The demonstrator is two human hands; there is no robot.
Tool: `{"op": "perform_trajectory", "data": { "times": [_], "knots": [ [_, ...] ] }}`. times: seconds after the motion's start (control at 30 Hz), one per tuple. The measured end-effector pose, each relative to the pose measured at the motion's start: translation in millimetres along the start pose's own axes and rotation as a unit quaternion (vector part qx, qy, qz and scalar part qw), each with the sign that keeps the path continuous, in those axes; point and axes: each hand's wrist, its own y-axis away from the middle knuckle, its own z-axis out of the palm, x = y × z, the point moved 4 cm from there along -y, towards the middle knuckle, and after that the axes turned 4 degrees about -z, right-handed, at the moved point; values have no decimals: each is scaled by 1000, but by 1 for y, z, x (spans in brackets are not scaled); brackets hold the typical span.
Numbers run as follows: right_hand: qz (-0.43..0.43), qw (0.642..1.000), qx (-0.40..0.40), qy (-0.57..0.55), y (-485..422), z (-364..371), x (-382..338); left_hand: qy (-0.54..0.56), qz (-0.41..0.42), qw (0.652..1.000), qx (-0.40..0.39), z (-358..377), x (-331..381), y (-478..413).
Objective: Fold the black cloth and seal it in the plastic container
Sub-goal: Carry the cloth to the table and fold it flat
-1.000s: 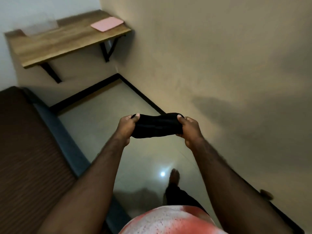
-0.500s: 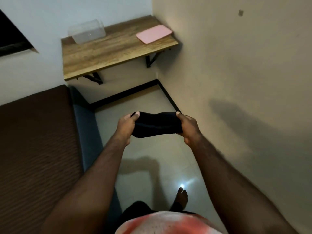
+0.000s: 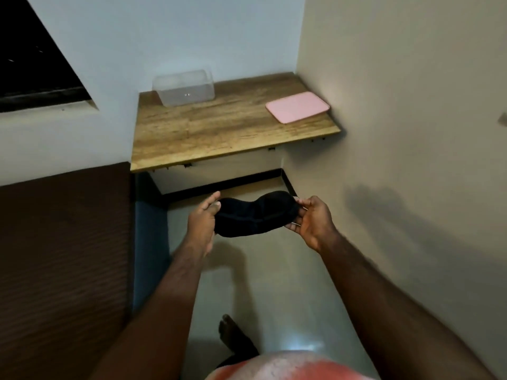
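The left hand (image 3: 201,224) and right hand (image 3: 312,222) are gripping opposite ends of the folded black cloth (image 3: 256,213) above the floor. Farther off, the clear plastic container (image 3: 184,87) and pink lid (image 3: 297,106) are sitting well apart on the wooden counter (image 3: 219,130).

A corner of a home, dimly lit. A wall-mounted wooden shelf (image 3: 227,127) hangs beside a brown mattress (image 3: 63,270) on a tiled floor (image 3: 274,283).

Cloth (image 3: 256,215): plain black. Container (image 3: 184,87), far left on shelf: clear, colourless. Lid (image 3: 297,106), far right on shelf: pale pink. Shelf (image 3: 219,133): light brown wood grain, streaked. Far wall (image 3: 164,31): white. Right wall (image 3: 397,105): cream. Floor (image 3: 274,283): pale beige, glossy; black skirting. Bed cover (image 3: 63,256), left: dark brown, fine ribbed stripes. Bed side (image 3: 151,242): blue-grey. Shirt (image 3: 288,366), near: white with red blotches.
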Motion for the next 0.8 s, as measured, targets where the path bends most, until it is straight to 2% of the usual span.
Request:
{"op": "perform_trajectory", "data": {
  "times": [0.07, 0.17, 0.33, 0.53, 0.8],
  "knots": [
    [-10, 999, -11, 31, -23, 26, -18, 18, 6, 1000, 15, -4, 23, -28],
    [-41, 996, -25, 74, -61, 72, -38, 50, 16, 999, -5, -14, 59, -66],
    [-63, 990, -29, 123, -107, 132, -41, 37, 15, 999, 10, -43, 87, -117],
    [-67, 989, 2, 130, -156, 163, -41, 18, 7, 998, 64, -74, 99, -165],
    [-97, 980, 13, 172, -237, 196, -56, -31, 40, 992, 111, -69, 129, -233]
  ]
}}
